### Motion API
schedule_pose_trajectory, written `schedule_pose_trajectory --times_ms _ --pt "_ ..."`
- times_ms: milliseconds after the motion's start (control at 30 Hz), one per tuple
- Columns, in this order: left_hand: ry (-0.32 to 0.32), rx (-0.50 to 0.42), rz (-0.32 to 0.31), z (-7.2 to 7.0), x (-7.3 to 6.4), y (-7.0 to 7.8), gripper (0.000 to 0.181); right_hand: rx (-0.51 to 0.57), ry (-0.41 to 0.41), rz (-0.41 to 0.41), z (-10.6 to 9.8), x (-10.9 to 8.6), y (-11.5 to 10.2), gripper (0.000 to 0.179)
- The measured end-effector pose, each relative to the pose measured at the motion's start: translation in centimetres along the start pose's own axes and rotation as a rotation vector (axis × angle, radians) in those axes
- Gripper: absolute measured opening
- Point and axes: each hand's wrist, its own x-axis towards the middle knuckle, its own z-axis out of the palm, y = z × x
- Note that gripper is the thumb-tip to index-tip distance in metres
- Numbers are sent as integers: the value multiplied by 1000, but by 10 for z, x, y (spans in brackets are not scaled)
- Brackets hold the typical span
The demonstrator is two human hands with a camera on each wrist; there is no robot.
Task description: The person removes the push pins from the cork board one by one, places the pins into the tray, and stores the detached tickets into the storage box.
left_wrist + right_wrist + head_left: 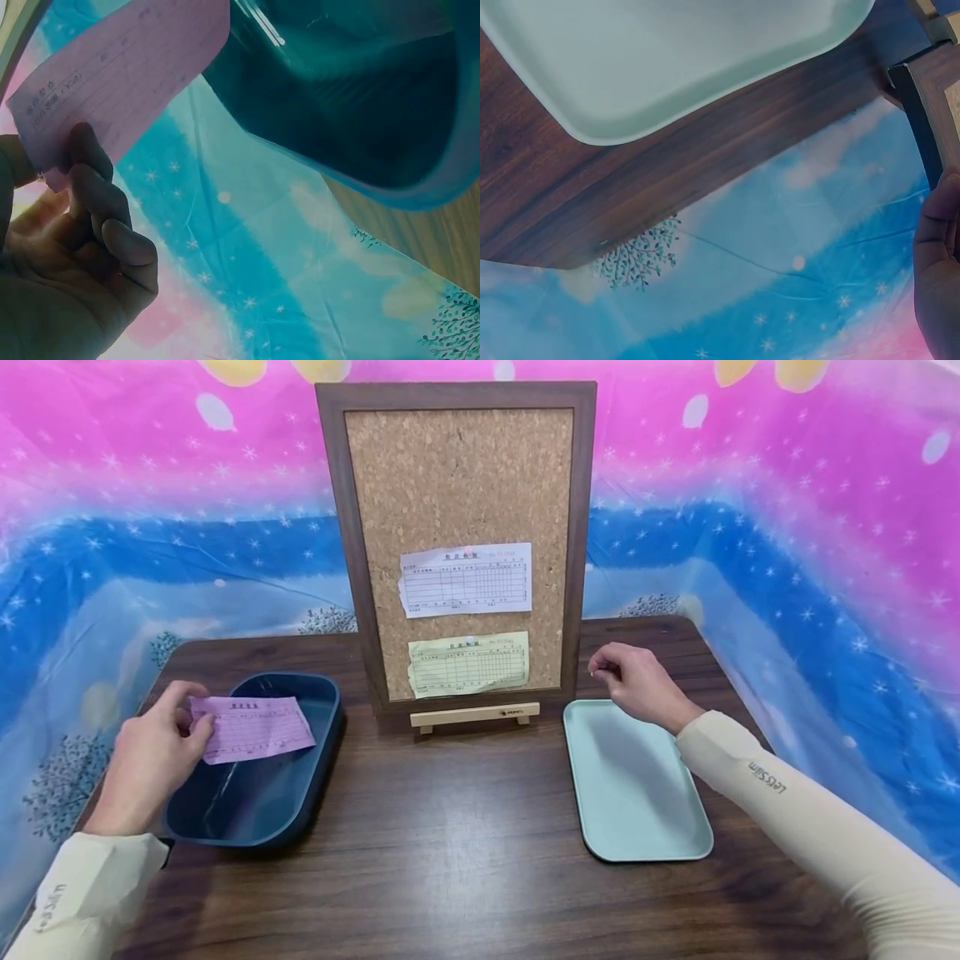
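Observation:
Between thumb and fingers, my left hand (153, 756) pinches a pink receipt slip (258, 731) by its left end. The slip is tilted above a dark blue bin (322, 760), and its printed lines show in the left wrist view too. Over the far end of a pale green tray (637, 785), my right hand (645, 685) is raised with curled fingers. A tiny whitish thing (593, 673) shows at its fingertips, too small to identify. A white receipt slip (465, 585) and, below it, a yellow-green receipt slip (468, 668) are fixed to a cork board (461, 477).
The brown-framed cork board stands upright on a small wooden easel (475, 717) at the back of the table (450, 843). Bin and tray flank it on the left and right. A pink and blue patterned cloth (795, 568) surrounds the table's back and sides.

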Motion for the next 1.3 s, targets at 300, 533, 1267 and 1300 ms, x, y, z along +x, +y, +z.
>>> schedule_pose_trajectory --times_ms 300,533,1267,1300 --pt "-88 -15 -5 3 -1 1 21 3 3 -12 3 -3 3 16" --pt "-203 15 -18 3 -3 3 25 13 -15 -22 7 1 5 17" --pt "-439 31 9 14 -13 9 23 35 -160 56 27 -10 16 14" --pt "-456 32 5 14 -14 10 23 36 -169 59 28 -11 17 14"
